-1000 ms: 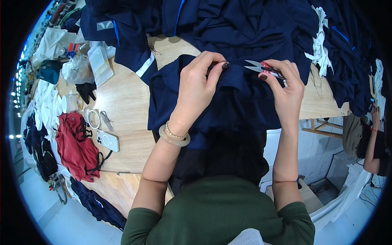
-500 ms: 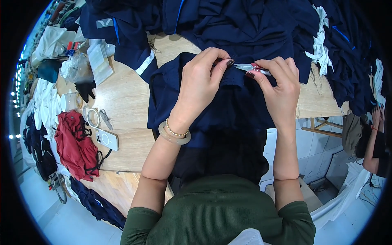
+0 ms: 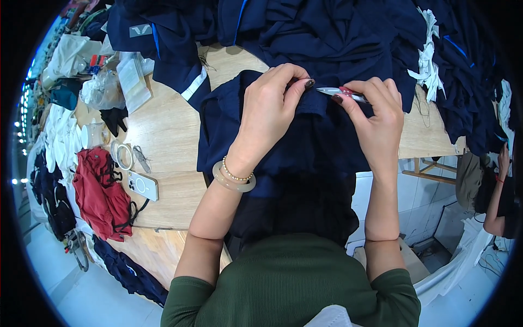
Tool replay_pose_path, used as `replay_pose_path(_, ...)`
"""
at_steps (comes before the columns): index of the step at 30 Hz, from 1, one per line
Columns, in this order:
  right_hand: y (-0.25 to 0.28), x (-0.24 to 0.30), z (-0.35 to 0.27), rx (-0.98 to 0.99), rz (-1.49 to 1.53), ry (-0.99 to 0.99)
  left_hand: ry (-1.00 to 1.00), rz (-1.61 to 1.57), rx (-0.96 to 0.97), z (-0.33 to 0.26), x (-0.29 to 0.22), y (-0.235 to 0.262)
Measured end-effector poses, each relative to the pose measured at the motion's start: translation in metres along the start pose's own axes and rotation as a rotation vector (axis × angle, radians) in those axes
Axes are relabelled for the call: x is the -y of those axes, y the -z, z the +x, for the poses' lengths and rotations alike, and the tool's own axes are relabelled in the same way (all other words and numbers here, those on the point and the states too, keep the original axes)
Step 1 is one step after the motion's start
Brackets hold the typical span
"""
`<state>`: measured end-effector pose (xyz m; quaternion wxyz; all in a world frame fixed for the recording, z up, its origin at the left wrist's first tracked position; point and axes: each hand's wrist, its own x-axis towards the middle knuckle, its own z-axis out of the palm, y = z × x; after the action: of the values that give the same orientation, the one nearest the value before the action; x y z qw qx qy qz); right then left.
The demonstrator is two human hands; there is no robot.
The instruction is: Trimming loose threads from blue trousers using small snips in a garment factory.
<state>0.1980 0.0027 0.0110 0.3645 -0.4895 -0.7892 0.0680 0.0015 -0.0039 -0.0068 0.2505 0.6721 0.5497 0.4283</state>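
- Navy garment point(image 3: 283, 158) lay in front of you on the wooden table point(image 3: 163, 131), draped over the near edge toward your lap.
- Your left hand point(image 3: 269, 111) pinched a fold of the fabric at its top edge, fingers closed on the cloth.
- Your right hand point(image 3: 376, 117) gripped small thread snips point(image 3: 340, 94), tips pointing toward 9 o'clock, just beside your left fingertips.
- To do this well, judging by the grip: you needed the fold kept taut and only the loose thread between the blades, not the cloth or your left nails.
- Blade state was too small to tell.
- Pile of navy garments point(image 3: 338, 32) crowded 12 o'clock, touching your piece; it could snag or hide the seam.
- White fabric strips point(image 3: 427, 60) sat at 2 o'clock on the pile.
- Red cloth point(image 3: 101, 191) lay at 9 o'clock near the table edge, a phone point(image 3: 143, 185) just beside it, tape rolls point(image 3: 122, 154) above that.
- Clear plastic bags point(image 3: 125, 82) sat at 10 o'clock.
- Another person's arm point(image 3: 496, 212) showed at 3 o'clock, well apart from your hands.
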Motion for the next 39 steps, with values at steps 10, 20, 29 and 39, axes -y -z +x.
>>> replay_pose_path(10, 0.001, 0.005, -0.001, 0.022, 0.008, -0.014, -0.008, -0.027, -0.030, 0.000, -0.002, -0.003)
replay_pose_path(20, -0.003, 0.008, 0.000, 0.015, -0.030, 0.020, 0.016, -0.034, -0.010, 0.000, 0.003, 0.000)
replay_pose_path(29, -0.013, 0.002, -0.013, -0.056, 0.165, -0.127, 0.089, -0.123, -0.020, 0.001, 0.001, 0.001)
replay_pose_path(39, -0.027, 0.005, -0.021, -0.122, 0.205, -0.086, 0.223, -0.360, -0.002, -0.005, 0.007, 0.003)
